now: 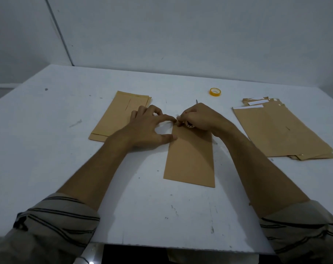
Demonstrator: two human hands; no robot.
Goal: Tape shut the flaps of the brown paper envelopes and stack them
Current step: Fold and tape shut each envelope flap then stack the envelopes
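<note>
A brown envelope (190, 159) lies lengthwise in the middle of the white table (47, 149). Both hands meet at its far end. My left hand (148, 128) has its fingers spread, thumb on the envelope's left edge and index fingertip at the top left corner, touching the fingers of my right hand. My right hand (198, 117) is closed over the top edge around a tool (196, 101); its thin metal tip sticks out past the knuckles and a round part shows under the fingers. The flap is hidden by the hands. A yellow tape roll (215, 91) lies farther back.
A small stack of brown envelopes (116, 117) lies to the left of my left hand. A larger, fanned pile of envelopes with white strips at their tops (281, 130) lies to the right. A grey wall stands behind the table. Striped sleeves cover my forearms near the front edge.
</note>
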